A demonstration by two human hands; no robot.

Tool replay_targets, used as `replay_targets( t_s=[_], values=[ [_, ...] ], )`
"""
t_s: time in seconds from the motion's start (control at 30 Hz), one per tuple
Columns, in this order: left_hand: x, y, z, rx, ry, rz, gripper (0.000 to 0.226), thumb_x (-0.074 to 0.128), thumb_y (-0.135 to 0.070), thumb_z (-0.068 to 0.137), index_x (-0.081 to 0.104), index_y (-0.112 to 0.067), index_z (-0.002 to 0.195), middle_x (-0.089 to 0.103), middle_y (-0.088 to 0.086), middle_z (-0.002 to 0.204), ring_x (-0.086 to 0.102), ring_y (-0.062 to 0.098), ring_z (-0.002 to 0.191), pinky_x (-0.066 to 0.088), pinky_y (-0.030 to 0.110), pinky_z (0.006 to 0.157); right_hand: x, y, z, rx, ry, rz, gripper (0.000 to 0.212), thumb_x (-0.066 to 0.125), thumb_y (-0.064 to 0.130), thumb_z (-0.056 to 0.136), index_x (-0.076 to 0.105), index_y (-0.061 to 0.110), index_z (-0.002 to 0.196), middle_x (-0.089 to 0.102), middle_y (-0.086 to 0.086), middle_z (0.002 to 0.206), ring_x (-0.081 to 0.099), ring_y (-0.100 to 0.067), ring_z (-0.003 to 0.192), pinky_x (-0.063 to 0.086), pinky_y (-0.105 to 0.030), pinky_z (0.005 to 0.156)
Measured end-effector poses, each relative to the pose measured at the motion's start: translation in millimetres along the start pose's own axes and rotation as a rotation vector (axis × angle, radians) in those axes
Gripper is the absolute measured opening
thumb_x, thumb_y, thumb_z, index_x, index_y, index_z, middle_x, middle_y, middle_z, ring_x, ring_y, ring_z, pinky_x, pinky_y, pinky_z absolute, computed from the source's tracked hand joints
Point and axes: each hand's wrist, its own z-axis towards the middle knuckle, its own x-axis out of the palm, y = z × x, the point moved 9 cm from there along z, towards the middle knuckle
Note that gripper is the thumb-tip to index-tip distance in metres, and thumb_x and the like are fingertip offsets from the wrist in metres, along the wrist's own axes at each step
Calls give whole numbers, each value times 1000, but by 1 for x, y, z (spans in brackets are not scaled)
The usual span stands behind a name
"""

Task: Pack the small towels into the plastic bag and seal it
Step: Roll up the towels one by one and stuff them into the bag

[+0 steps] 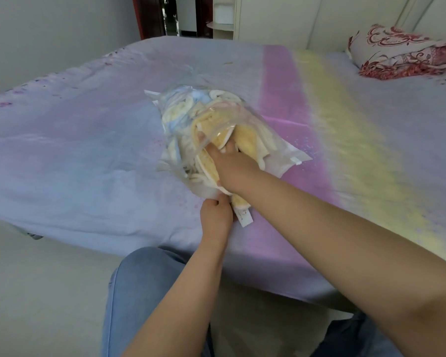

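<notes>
From the head view, packing is nearly done; the right hand [229, 166] is thrust into the plastic bag [281, 161] on the bed [88, 150], pushing a yellow towel [245, 143] down among the small towels [191, 106], its fingers hidden; the left hand [215, 215] pinches the bag's mouth; a towel end hangs out, so tucking comes before sealing; a patterned pillow [397, 52] lies well apart.

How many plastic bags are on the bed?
1. The plastic bag lies mid-bed, stuffed with small towels. The left hand holds its near edge; the right hand reaches into its mouth. None other shows.
</notes>
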Motion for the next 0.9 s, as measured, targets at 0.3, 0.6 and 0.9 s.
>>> replay_targets(
  t_s=[0.3,0.6,0.9],
  values=[
    [-18,-12,-2,45,-8,47,55,40,-38,99,70,-10,63,73,7,69,70,26,76,55,45,83,26,-1,70,21,108,-121,106,63,8,86,-17,47,144,-21,-23,155,51,-38,121,46,-38,78],
    [-36,-3,-1,80,-25,69,49,39,-34,100,70,-18,66,75,2,73,71,19,79,54,39,84,36,-14,120,123,81,-148,38,35,21,98,43,8,133,51,-12,120,55,-30,109,43,-36,89],
    [-41,3,12,30,-26,-48,48,41,-31,102,69,3,84,75,1,73,72,11,69,51,14,59,45,-14,151,-3,93,-176,38,38,24,97,38,19,135,47,-10,123,51,-32,101,45,-41,91]
  ],
)
